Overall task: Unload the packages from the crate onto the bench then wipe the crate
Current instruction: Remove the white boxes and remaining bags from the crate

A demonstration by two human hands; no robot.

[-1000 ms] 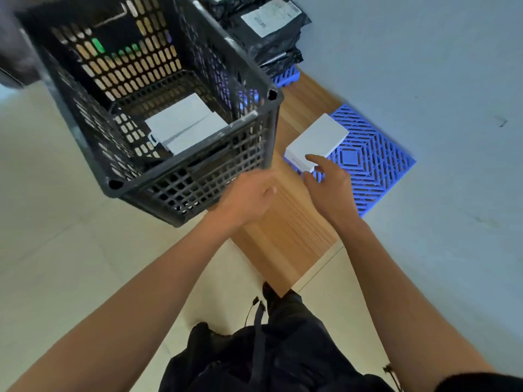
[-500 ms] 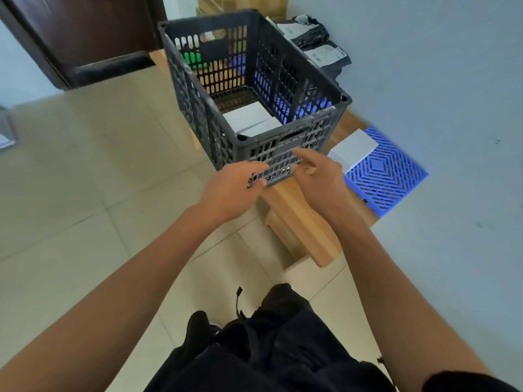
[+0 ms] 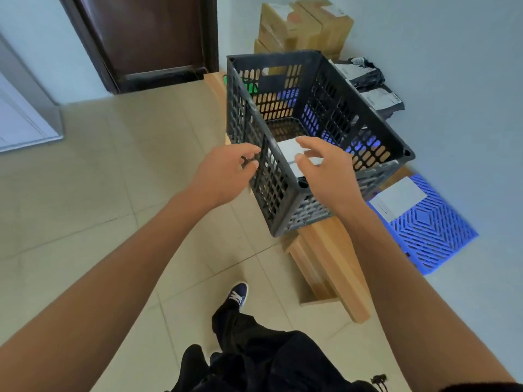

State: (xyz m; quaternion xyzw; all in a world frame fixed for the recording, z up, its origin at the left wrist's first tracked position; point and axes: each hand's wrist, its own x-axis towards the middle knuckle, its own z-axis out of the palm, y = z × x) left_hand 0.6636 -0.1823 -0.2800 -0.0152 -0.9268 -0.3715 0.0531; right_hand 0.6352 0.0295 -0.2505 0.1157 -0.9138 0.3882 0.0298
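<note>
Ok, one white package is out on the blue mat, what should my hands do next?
Probably dip the right hand into the crate for the white package there; it hovers open just above, and the left hand looks free.

The crate [image 3: 285,190] is dark grey to black, its walls patterned with rows of slots and square grid holes. White packages [image 3: 291,151] are seen inside it. The surface [image 3: 334,250] is of pale wood grain. A white box [image 3: 397,198] is laid on a bright blue mat [image 3: 435,236], which is moulded in nested diamond lattices. Brown cardboard boxes [image 3: 305,26] and black mailer bags [image 3: 368,83] with white labels are seen behind. The floor [image 3: 99,179] is tiled beige; the door [image 3: 147,35] is dark brown.
</note>
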